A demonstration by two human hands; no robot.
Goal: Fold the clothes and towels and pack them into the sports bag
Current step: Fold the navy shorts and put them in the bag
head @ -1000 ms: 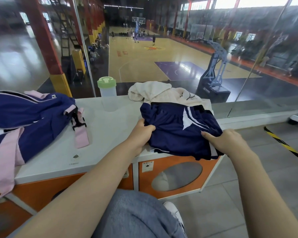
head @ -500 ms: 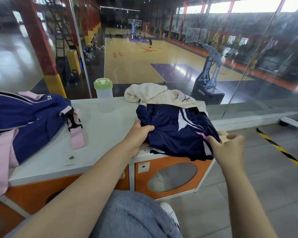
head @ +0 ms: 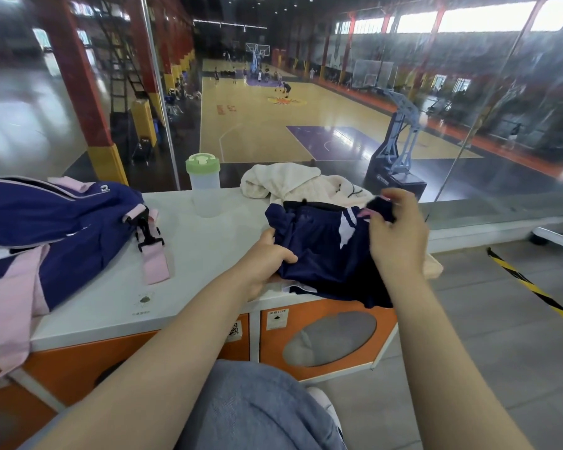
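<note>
With the left hand pinning the navy polyester shorts and the right hand pinching their lifted corner, the slippery fabric is risking sliding off the white worktop's near edge.

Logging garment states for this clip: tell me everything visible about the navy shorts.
The navy shorts look like thin, shiny sports fabric with a black waistband, white side stripes and a pink trim. They lie rumpled and part-folded on the white counter, the near edge hanging over its front, partly on top of a cream towel. The left hand grips the left edge; the right hand pinches the right edge and lifts it over the middle.
</note>
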